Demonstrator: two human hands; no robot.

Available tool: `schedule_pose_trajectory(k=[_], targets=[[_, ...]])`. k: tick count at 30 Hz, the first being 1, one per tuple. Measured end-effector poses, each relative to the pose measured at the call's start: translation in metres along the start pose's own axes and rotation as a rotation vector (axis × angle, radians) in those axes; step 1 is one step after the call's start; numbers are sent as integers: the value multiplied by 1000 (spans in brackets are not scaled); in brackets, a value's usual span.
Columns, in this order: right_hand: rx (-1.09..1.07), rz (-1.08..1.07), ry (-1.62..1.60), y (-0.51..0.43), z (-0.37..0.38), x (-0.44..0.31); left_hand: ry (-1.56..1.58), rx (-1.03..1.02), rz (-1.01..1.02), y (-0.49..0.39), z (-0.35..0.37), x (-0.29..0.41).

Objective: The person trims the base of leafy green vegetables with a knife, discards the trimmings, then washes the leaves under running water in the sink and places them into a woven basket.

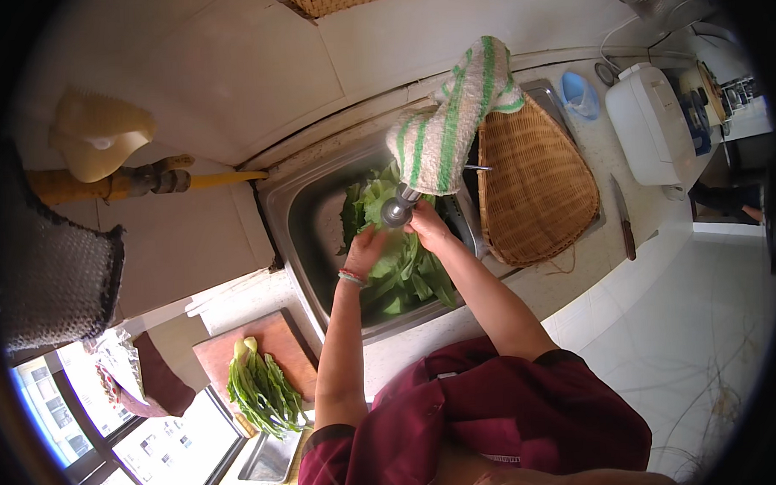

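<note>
Leafy green vegetables (396,281) fill much of the stainless steel sink basin (308,245). Above them juts the metal faucet head (397,211), its body draped with a green-and-white striped towel (451,134). My left hand (366,251), a bracelet at its wrist, is among the leaves just left of the faucet head; motion blur hides its grip. On the other side my right hand (430,227) has curled fingers around some of the greens, partly hidden behind the faucet head.
A woven bamboo basket (540,186) leans over the sink's right side. Beyond it lie a knife (624,221), a blue plastic container (579,95) and a white countertop appliance (650,124). At left, more greens (261,381) rest on a wooden cutting board (282,336), beside a metal tray (270,457).
</note>
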State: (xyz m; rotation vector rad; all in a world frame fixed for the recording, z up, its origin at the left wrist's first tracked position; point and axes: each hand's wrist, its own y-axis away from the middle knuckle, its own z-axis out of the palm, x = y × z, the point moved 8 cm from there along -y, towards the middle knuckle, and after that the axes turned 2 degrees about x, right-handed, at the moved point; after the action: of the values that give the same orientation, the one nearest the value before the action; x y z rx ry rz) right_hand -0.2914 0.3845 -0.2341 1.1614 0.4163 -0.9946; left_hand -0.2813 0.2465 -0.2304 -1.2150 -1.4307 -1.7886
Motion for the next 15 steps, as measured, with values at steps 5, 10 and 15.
schedule_pose_trajectory(k=[5, 10, 15], targets=[[201, -86, -99, 5, -19, -37, -155, -162, 83, -5, -9, -3], [108, -240, -354, 30, -20, -73, -30, -140, 46, -10, -10, -11], [154, -222, -213, 16, -12, -45, -12, 66, 100, 1, -19, -14]])
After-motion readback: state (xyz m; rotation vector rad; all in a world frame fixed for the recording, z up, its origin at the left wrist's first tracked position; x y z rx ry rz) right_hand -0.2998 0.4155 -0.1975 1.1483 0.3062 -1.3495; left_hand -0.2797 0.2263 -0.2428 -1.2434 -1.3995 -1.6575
